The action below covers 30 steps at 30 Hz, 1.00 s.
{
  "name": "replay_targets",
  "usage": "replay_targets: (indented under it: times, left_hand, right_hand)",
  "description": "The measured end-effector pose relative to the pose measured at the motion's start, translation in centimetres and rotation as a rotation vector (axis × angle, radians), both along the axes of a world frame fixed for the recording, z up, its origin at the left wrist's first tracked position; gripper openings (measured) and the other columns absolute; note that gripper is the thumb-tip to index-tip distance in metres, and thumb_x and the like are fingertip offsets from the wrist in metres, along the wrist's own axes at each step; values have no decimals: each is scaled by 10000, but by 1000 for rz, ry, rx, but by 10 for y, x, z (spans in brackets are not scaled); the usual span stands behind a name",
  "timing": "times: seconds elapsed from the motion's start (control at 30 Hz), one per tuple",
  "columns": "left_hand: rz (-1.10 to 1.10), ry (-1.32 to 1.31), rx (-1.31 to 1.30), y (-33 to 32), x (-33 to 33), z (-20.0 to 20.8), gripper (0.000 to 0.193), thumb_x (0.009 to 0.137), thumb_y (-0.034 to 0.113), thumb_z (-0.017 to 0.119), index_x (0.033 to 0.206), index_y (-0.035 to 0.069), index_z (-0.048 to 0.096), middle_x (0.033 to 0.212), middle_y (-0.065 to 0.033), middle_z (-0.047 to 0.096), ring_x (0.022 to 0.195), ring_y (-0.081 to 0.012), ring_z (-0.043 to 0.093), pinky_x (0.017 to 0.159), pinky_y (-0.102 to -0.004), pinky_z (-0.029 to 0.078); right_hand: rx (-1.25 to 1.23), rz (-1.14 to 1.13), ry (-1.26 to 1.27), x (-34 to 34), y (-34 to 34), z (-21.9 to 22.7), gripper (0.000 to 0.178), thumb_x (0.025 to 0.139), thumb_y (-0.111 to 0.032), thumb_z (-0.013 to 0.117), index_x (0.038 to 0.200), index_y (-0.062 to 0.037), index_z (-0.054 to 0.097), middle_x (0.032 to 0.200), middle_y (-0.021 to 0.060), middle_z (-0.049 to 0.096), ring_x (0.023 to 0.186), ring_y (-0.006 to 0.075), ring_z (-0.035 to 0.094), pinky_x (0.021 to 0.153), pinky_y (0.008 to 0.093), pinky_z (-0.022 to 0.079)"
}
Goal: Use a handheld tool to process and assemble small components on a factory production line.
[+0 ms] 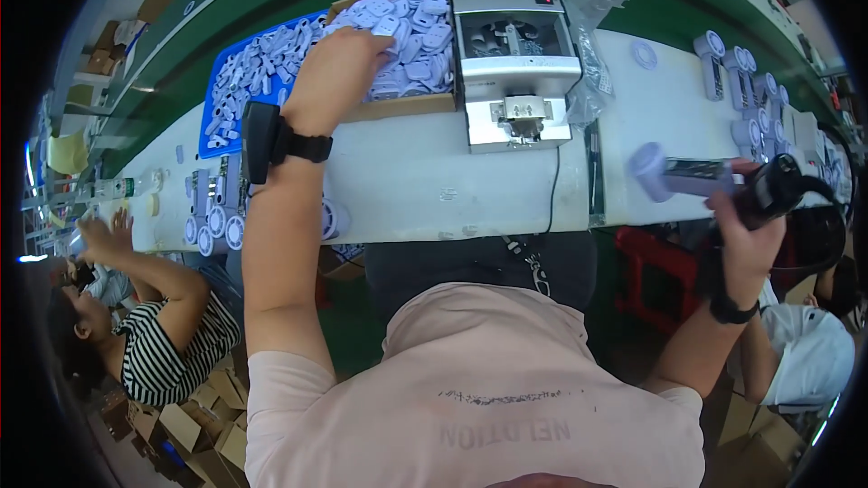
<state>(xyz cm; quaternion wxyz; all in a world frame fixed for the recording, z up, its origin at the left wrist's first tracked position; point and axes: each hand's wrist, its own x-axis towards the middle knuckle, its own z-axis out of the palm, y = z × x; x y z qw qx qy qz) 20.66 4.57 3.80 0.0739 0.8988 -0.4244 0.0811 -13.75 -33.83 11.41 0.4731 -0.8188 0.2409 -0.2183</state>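
Observation:
My left hand [357, 50] reaches into a cardboard box [407, 107] heaped with small lavender plastic covers [425, 41]. Its fingers are closed at the fingertips on one of these covers, though the thumb is mostly hidden. Out to the right, above the front edge of the bench, my right hand [749, 233] is closed round a black electric screwdriver [768, 192] with a cable. The same hand also holds a lavender handled unit [701, 179]. Its round end points left, slightly blurred, and dark inner parts show along its handle.
A silver machine [520, 77] stands beside the box, with a clear plastic bag [592, 81] at its right. A blue tray [217, 108] of small lavender parts lies left. Similar units stand at right [746, 131] and left [217, 217]. Other people sit on both sides.

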Motion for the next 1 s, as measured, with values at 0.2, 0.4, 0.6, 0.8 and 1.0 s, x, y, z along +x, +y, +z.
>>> replay_targets:
  times: [0.2,0.4,0.6,0.8,1.0]
  left_hand:
    - [-2,132,-459,-13,-76,31,281,958,73,685,1229,100,755,1009,-152,684,943,-357,676,798,-439,545]
    - [-189,453,-520,-51,-180,24,431,929,57,709,1360,78,694,1087,-124,600,911,-333,653,824,-420,541]
    - [-325,464,-568,-58,-179,18,429,894,67,744,1315,-4,699,1113,-113,626,996,-356,636,900,-444,523]
    - [-385,481,-579,-53,-169,10,406,850,101,807,1241,22,729,1190,-144,681,1071,-363,639,947,-463,516]
    - [-537,380,-668,-44,-169,-10,405,795,110,865,1181,82,747,1232,-156,718,1050,-361,687,898,-438,560]
  right_hand:
    - [146,527,107,54,79,-36,501,813,27,834,1272,-34,643,1183,49,685,1008,122,650,873,283,552]
    - [489,530,107,76,114,-58,565,796,22,860,1302,-36,615,1182,35,674,1010,111,642,881,287,554]
    - [460,536,39,74,117,-62,573,783,3,882,1293,-36,621,1159,19,673,1006,102,641,864,284,552]
    - [520,604,170,73,109,-61,573,778,-4,883,1288,-40,624,1102,18,689,978,100,642,852,264,544]
    - [586,588,24,68,100,-55,531,808,-38,850,1278,-53,602,945,64,695,790,137,665,718,297,546]
